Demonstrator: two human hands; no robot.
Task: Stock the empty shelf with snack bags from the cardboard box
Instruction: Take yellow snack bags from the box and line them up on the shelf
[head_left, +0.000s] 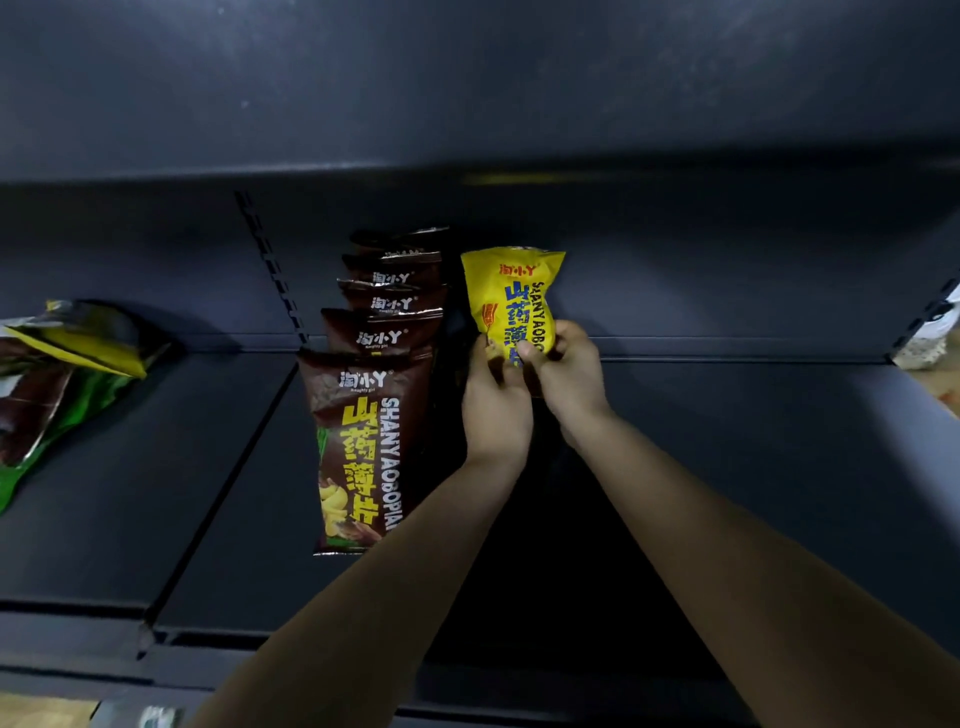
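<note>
Snack bags are half the job here: you hold a puffy yellow foil snack bag (511, 301) upright at the back of the dark metal shelf (753, 457), just right of the row of brown foil bags (371, 441), with your left hand (496, 410) and right hand (569, 374) both pinching its bottom edge. Let go before it sits flat and it will likely tip forward or lean into the brown row. The cardboard box is out of sight.

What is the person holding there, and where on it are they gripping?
Both hands, left hand and right hand, pinch the lower end of a yellow snack bag, held upright beside the row of brown bags.
</note>
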